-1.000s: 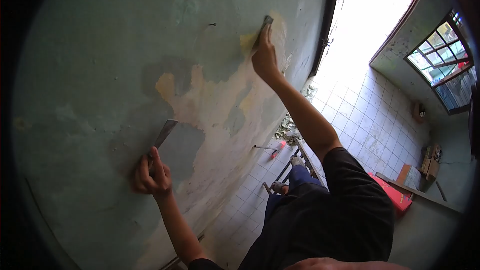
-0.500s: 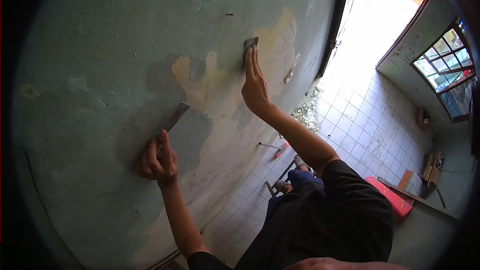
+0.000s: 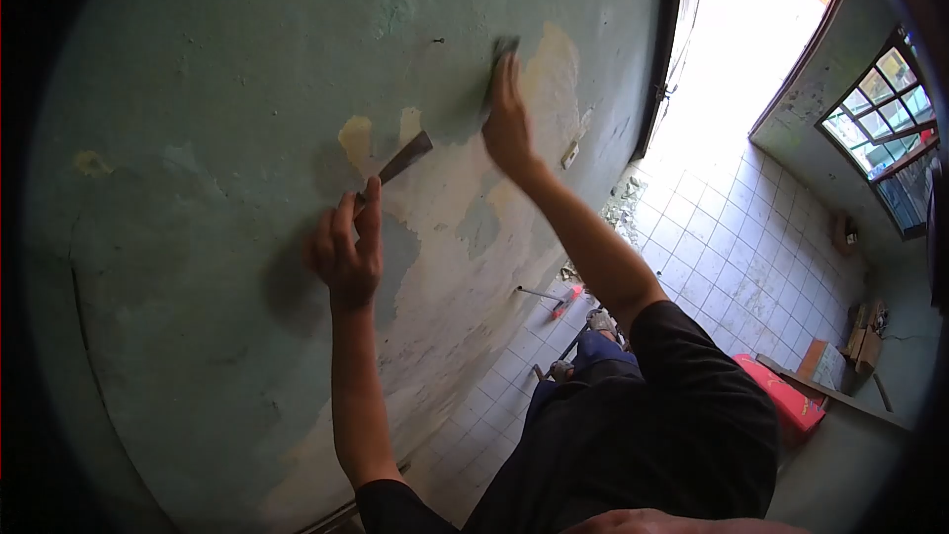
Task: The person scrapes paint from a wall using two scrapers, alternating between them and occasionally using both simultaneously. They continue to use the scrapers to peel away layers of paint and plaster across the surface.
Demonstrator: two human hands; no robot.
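Observation:
My left hand [image 3: 348,255] is closed around a putty knife [image 3: 407,156], whose grey blade points up and to the right in front of the wall. Most of its handle is hidden by my fingers. Higher up, my right hand [image 3: 508,133] grips a second scraper [image 3: 506,44] with a dark, flat blade, slightly blurred. Its fingers lie along the blade, which is at the green wall [image 3: 247,119]. Around both tools the wall has a pale bare area [image 3: 445,198] and a yellowish patch [image 3: 552,64].
A nail [image 3: 438,40] sticks out of the wall, and a switch or socket [image 3: 570,153] sits right of my right wrist. Debris [image 3: 621,203] lies along the wall's foot. My feet [image 3: 601,322] are on a dark stand above the tiled floor [image 3: 732,227]. A red box [image 3: 781,400] stands behind.
My left hand has moved up and to the right with the putty knife. My right hand has slid the other scraper upward along the wall.

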